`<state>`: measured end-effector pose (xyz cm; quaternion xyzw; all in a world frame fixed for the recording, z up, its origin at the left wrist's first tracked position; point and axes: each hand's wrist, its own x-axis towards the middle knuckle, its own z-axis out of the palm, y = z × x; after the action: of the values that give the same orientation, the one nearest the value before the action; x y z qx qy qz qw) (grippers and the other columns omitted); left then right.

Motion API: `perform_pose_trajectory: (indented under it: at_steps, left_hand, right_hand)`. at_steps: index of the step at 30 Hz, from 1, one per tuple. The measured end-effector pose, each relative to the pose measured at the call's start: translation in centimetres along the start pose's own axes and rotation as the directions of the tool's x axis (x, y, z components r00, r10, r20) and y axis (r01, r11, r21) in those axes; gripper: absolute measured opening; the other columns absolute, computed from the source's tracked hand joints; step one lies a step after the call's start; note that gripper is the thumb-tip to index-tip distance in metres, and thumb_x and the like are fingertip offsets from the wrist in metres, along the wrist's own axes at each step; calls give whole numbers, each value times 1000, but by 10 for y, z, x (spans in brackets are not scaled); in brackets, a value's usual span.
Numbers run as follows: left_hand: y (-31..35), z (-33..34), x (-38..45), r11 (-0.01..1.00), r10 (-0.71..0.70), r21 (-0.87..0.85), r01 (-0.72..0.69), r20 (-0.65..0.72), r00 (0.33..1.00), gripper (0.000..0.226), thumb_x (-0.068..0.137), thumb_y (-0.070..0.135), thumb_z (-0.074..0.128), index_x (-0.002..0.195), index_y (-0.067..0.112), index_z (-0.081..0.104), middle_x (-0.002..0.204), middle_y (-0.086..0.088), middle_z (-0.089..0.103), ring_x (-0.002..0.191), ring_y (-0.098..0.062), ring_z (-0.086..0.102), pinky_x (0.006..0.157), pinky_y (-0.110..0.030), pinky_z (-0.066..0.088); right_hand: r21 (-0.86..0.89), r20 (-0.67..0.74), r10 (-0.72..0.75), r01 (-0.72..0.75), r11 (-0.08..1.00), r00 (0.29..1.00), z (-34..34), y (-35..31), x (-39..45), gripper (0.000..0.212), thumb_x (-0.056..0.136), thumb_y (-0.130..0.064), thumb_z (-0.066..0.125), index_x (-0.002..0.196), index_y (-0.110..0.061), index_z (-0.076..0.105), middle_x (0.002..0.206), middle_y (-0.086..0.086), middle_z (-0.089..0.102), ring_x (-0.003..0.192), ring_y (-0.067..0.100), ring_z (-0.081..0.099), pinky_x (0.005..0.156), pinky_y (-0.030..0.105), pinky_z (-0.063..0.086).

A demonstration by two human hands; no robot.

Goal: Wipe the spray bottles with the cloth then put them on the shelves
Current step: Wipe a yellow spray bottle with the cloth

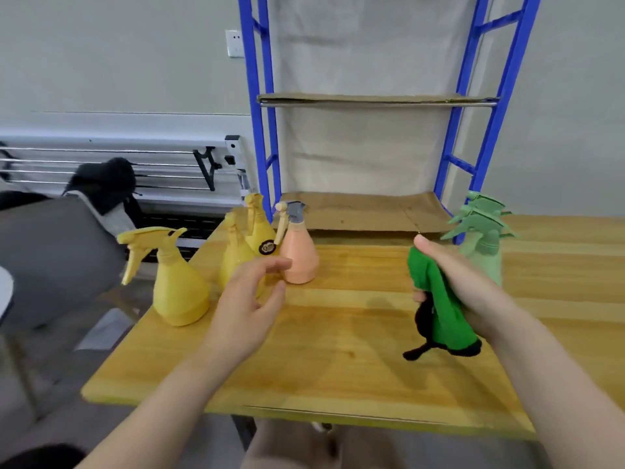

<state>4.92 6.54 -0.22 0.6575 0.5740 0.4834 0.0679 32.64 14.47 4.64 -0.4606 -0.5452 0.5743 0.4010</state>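
While the right hand point(473, 292) grips the green cloth point(436, 299) over the table point(338, 367), the left hand point(247, 306) hovers, fingers spread, near yellow bottles point(179, 289) and a pink bottle point(299, 255); green bottles point(483, 238) stand beside the shelves point(372, 99).

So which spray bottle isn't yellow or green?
The peach-pink spray bottle with the grey nozzle, standing on the table just beyond the left hand. The others are yellow or pale green.

You face a pale grey wall point(118, 62) with a white socket point(234, 43); grey chair point(50, 252) left of the wooden table point(338, 350)
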Motion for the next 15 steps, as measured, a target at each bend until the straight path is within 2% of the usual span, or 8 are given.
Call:
perform_pose_trajectory:
  at_steps: [2,4,6,8,10,12,15]
  left_hand:
    - [-1,-21,-9,1000,5,19,-4,-71,997,32,92,8,58,116,29,61,114,21,60,113,1,51,88,-2,32]
    - [-3,-41,-18,1000,-6,15,8,-136,991,34,91,4,57,113,29,61,110,18,62,110,-1,52,84,-2,34]
    - [-8,-59,-26,1000,-10,23,15,-202,979,33,91,3,56,112,27,62,105,15,64,107,-5,55,85,-4,33]
    - [-15,-73,-33,999,-21,27,29,-260,965,29,92,5,55,111,26,62,100,14,64,102,-6,56,84,-5,34]
    - [-26,-82,-39,997,-68,18,77,-303,951,25,93,9,54,107,28,62,98,16,62,97,-4,55,83,-11,38]
    - [-41,-87,-42,988,-149,-7,157,-361,921,21,93,13,56,105,29,60,98,17,60,91,-3,54,79,-19,41]
    - [-65,-91,-42,951,-306,-106,290,-462,832,22,90,17,62,107,26,52,98,15,54,87,-9,51,77,-27,43]
  right_hand:
    - [64,143,22,-31,997,989,24,4,2,37,70,-48,72,87,-17,58,69,3,59,58,20,56,52,28,45]
    - [133,310,6,-50,990,951,49,7,3,29,73,-24,76,96,-14,59,78,3,66,65,16,64,57,28,51]
    - [184,423,-19,-65,981,906,75,9,6,36,71,-8,62,106,-8,57,92,10,70,78,19,68,64,31,55]
    - [224,442,-37,-71,972,896,100,12,12,49,61,-2,48,110,-5,55,98,14,67,85,24,67,69,34,57]
    - [244,412,-60,-46,969,909,125,15,16,54,58,4,41,110,-4,55,94,14,67,80,22,67,68,33,57]
    - [237,393,-78,-19,971,916,147,16,18,54,66,13,36,115,-2,55,97,16,66,82,22,68,71,34,58]
    - [208,370,-90,12,978,925,169,19,18,52,74,21,35,119,3,54,109,22,61,97,29,63,91,43,52]
